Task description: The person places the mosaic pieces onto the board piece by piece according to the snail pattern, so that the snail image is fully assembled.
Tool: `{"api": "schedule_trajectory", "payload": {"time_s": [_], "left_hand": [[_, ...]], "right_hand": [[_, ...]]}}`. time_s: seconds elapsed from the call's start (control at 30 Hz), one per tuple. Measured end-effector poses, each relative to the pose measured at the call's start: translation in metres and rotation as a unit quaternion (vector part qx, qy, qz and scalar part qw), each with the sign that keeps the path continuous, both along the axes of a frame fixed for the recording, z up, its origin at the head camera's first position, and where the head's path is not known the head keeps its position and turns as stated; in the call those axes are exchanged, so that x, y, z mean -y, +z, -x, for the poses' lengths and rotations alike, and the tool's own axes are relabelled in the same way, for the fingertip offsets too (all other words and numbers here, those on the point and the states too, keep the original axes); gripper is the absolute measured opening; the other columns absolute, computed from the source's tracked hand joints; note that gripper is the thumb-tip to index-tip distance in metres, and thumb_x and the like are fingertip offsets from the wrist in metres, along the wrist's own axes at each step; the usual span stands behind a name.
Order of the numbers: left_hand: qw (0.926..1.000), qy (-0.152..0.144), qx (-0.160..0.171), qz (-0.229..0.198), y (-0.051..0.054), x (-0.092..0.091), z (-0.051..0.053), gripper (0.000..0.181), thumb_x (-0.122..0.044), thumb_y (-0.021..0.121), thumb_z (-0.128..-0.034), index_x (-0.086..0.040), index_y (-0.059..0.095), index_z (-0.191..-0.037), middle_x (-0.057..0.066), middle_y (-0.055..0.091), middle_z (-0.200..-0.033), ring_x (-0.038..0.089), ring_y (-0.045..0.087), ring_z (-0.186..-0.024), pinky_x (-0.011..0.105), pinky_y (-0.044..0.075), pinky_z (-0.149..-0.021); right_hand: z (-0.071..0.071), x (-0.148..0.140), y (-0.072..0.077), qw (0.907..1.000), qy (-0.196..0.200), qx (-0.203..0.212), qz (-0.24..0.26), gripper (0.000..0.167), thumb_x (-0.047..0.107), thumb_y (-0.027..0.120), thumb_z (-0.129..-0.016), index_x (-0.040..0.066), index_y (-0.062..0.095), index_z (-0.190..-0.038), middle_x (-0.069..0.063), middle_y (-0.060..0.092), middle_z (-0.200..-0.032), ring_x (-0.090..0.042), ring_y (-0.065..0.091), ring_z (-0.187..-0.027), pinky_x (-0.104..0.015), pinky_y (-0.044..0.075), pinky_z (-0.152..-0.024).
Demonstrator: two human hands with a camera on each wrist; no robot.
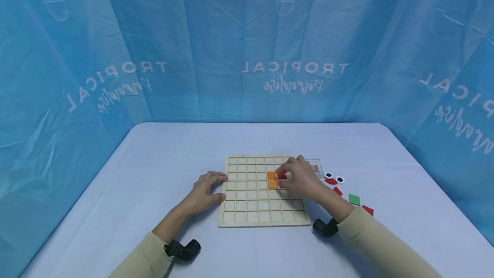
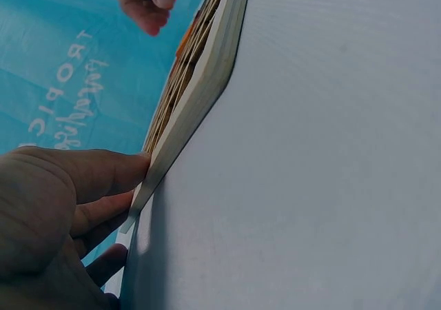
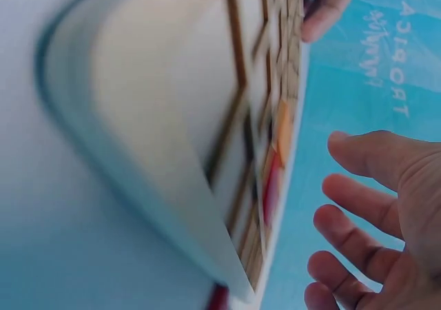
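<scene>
A pale wooden grid board [image 1: 252,226] lies on the table. Two orange squares [image 1: 272,183] sit in its cells with a red piece [image 1: 281,176] beside them; the right wrist view shows orange [image 3: 283,132] and red [image 3: 271,191] on the grid. My left hand [image 1: 204,195] rests at the board's left edge, thumb and fingertips touching the rim [image 2: 180,127]. My right hand [image 1: 299,178] is over the red piece, partly covering it; in the right wrist view the hand [image 3: 386,220] has its fingers spread, raised off the board, holding nothing.
Right of the board lie a printed grid card [image 1: 318,167], two white-and-black eye discs [image 1: 339,179], several red pieces [image 1: 368,210] and a green square [image 1: 354,200]. The white table [image 1: 173,149] meets a blue printed curtain [image 1: 216,89] at its back and sides.
</scene>
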State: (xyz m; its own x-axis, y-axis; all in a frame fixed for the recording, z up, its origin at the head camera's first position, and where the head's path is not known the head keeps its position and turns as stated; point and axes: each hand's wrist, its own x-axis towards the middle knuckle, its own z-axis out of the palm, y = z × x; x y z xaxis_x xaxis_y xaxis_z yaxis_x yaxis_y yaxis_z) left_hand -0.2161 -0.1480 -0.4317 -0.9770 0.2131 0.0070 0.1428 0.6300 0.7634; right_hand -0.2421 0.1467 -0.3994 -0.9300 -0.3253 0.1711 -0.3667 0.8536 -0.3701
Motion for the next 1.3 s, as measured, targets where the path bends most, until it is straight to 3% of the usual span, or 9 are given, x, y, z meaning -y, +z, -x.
{"api": "schedule_trajectory", "payload": {"time_s": [0.17,0.3,0.5,0.73,1.0,1.3], "left_hand": [[1.0,-0.005,-0.003,-0.003,0.0,0.0,0.0,0.046,-0.011,0.071,-0.0782,-0.01,0.059,-0.123,0.005,0.048,-0.137,0.029,0.031,-0.134,0.055,0.017,-0.111],[1.0,-0.003,-0.002,0.0,0.0,0.0,0.0,0.046,-0.011,0.071,-0.0781,-0.01,0.059,-0.123,0.005,0.049,-0.137,0.029,0.031,-0.134,0.056,0.017,-0.111],[1.0,0.004,0.003,-0.001,-0.001,0.0,0.0,0.046,-0.01,0.071,-0.0778,-0.011,0.06,-0.123,0.004,0.048,-0.137,0.029,0.031,-0.134,0.057,0.02,-0.11],[1.0,-0.001,0.0,-0.001,-0.002,0.001,0.001,0.046,-0.011,0.071,-0.0782,-0.011,0.06,-0.123,0.004,0.048,-0.137,0.029,0.03,-0.135,0.057,0.017,-0.111],[1.0,-0.001,0.003,-0.001,0.0,0.001,0.002,0.046,-0.011,0.071,-0.0781,-0.012,0.059,-0.123,0.004,0.048,-0.138,0.029,0.03,-0.135,0.057,0.017,-0.111],[1.0,0.001,0.006,-0.004,0.0,0.0,0.0,0.046,-0.011,0.071,-0.0786,-0.011,0.059,-0.123,0.003,0.048,-0.137,0.029,0.03,-0.135,0.058,0.02,-0.11]], "right_hand": [[-0.004,-0.024,0.008,0.9997,-0.015,-0.016,0.014,0.028,0.024,0.077,-0.075,0.015,0.073,-0.101,-0.001,0.063,-0.095,-0.021,0.046,-0.093,-0.035,0.038,-0.075],[-0.009,-0.048,0.01,0.999,-0.039,-0.005,0.021,0.03,0.024,0.077,-0.075,0.014,0.072,-0.104,-0.003,0.063,-0.098,-0.022,0.045,-0.096,-0.032,0.037,-0.073],[-0.015,-0.083,0.008,0.9962,-0.078,0.032,0.021,0.035,0.025,0.076,-0.077,0.013,0.07,-0.11,-0.008,0.062,-0.107,-0.024,0.044,-0.099,-0.03,0.041,-0.071],[-0.022,-0.119,-0.003,0.9939,-0.103,0.038,0.012,0.038,0.022,0.078,-0.074,0.011,0.07,-0.109,-0.013,0.061,-0.109,-0.027,0.045,-0.101,-0.033,0.052,-0.068],[-0.027,-0.15,-0.011,0.9941,-0.082,0.068,0.021,0.043,0.023,0.081,-0.07,0.012,0.069,-0.11,-0.012,0.061,-0.109,-0.03,0.046,-0.105,-0.035,0.055,-0.068],[-0.024,-0.164,-0.016,0.9947,-0.043,0.09,0.022,0.039,0.022,0.079,-0.072,0.013,0.07,-0.109,-0.013,0.06,-0.111,-0.031,0.047,-0.107,-0.034,0.055,-0.07]]}}
